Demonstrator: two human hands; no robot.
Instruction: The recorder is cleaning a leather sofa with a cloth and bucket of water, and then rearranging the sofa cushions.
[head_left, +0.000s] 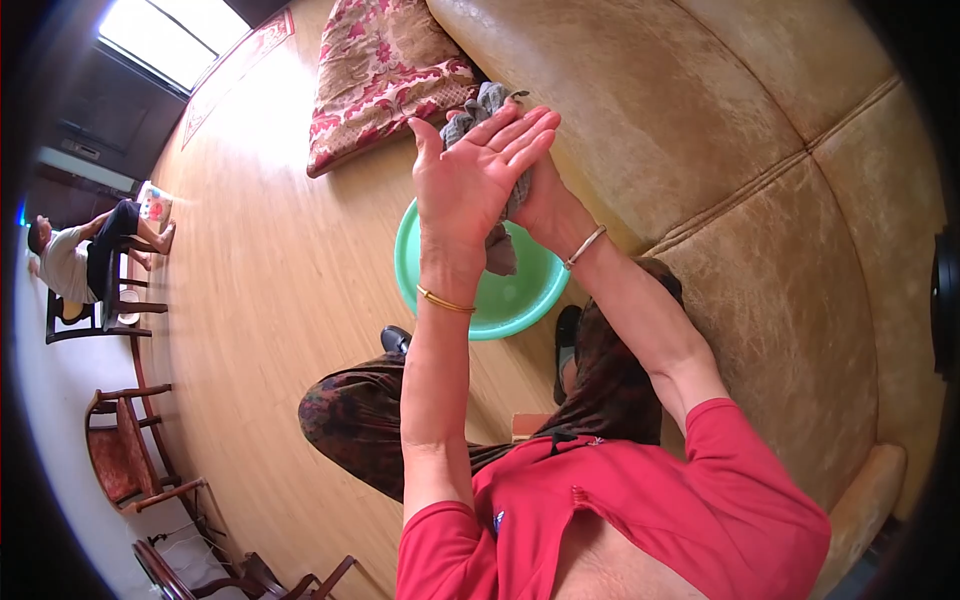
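My left hand (480, 169) is palm up with its fingers extended, over the near side of a crumpled grey cloth (492, 97). Mostly hidden beneath it, my right hand (541, 196) holds the cloth, whose lower end hangs down between my wrists. Whether the back of my left hand presses on the cloth cannot be told. Below both hands, a round green plastic basin (407, 279) stands on the floor between my feet, with what looks like sudsy water in it.
A tan leather sofa (772, 247) runs along the right. Ahead lies a red-and-beige patterned cushion (382, 90) on the wooden floor (285, 247). Far left, another person (71, 255) sits on a dark wooden chair; more wooden chairs (131, 450) line the wall.
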